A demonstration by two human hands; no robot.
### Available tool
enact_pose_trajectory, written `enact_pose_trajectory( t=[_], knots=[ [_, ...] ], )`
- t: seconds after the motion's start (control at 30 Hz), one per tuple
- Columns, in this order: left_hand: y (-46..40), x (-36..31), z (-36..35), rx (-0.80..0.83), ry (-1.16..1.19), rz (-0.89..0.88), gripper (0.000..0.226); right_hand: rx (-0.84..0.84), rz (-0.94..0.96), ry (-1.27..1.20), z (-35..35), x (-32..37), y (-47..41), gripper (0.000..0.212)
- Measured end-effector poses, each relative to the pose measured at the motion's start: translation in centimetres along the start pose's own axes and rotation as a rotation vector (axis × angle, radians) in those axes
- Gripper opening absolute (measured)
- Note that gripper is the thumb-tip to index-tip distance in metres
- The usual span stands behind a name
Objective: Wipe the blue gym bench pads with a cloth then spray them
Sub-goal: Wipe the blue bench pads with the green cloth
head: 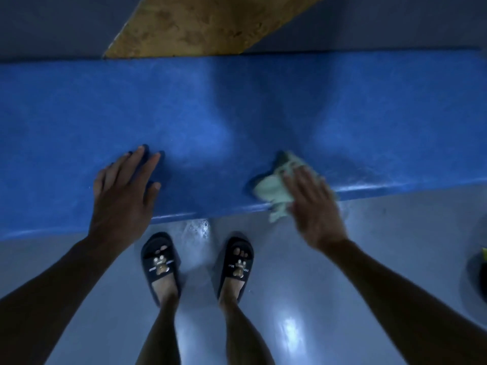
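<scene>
A long blue bench pad [237, 106] runs across the whole view from left to right. My left hand [123, 191] lies flat on its near edge, fingers spread, with nothing in it. My right hand [313, 206] presses a crumpled pale green cloth [274, 188] against the pad's near edge; part of the cloth hangs over the rim. The right hand is blurred by motion. No spray bottle is in view.
I stand on a glossy grey floor [290, 299] close to the pad, my feet in black slides [160, 262]. A yellow-brown strip [205, 25] shows beyond the pad. A dark object with a yellow bit [481, 272] sits at the right edge.
</scene>
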State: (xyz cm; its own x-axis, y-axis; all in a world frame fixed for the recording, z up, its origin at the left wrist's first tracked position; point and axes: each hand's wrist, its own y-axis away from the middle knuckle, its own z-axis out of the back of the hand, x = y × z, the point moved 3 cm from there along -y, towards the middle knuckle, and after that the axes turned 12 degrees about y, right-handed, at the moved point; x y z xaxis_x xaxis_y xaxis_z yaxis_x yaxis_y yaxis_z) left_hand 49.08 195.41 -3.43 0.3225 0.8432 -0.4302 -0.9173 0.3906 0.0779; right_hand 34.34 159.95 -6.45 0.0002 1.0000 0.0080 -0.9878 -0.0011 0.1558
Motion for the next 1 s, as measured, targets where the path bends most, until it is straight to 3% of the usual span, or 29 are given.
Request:
enact_pose_trajectory(
  t=[0.13, 0.27, 0.33, 0.43, 0.57, 0.67, 0.73, 0.8, 0.87, 1.0],
  knots=[
    [0.6, 1.6, 0.5, -0.014, 0.016, 0.028, 0.052, 0.033, -0.372, -0.010, 0.2, -4.1, 1.1, 0.058],
    [1.2, 3.5, 1.1, -0.038, 0.019, 0.031, 0.050, 0.004, -0.692, -0.061, -0.1, 2.2, -1.3, 0.070],
    [1.5, 4.6, 1.3, -0.031, 0.017, 0.027, 0.050, -0.019, -0.756, -0.103, -0.2, 7.3, -2.9, 0.071],
    [1.9, 6.1, 1.9, -0.026, 0.020, 0.034, 0.051, -0.039, -0.574, -0.116, 0.0, 16.3, -5.4, 0.068],
    [2.0, 7.7, 2.5, -0.028, 0.008, -0.006, 0.050, -0.011, -0.141, -0.098, 0.9, 26.0, -7.5, 0.066],
    [1.9, 8.7, 3.2, -0.038, 0.013, -0.040, 0.050, -0.056, 0.127, -0.049, 0.9, 24.6, -7.5, 0.064],
    [1.9, 9.4, 3.8, -0.051, 0.024, -0.048, 0.049, -0.049, 0.174, 0.017, 0.6, 20.4, -6.9, 0.063],
    [1.8, 10.2, 4.3, -0.051, 0.051, -0.045, 0.049, -0.024, 0.001, 0.038, 0.7, 15.3, -5.9, 0.064],
    [1.8, 11.2, 4.7, -0.051, 0.072, -0.040, 0.049, 0.017, -0.287, 0.012, 1.0, 11.9, -4.7, 0.066],
    [2.1, 13.5, 5.7, -0.066, 0.078, -0.039, 0.049, 0.008, -0.728, -0.042, 0.4, 16.1, -5.5, 0.071]
  ],
)
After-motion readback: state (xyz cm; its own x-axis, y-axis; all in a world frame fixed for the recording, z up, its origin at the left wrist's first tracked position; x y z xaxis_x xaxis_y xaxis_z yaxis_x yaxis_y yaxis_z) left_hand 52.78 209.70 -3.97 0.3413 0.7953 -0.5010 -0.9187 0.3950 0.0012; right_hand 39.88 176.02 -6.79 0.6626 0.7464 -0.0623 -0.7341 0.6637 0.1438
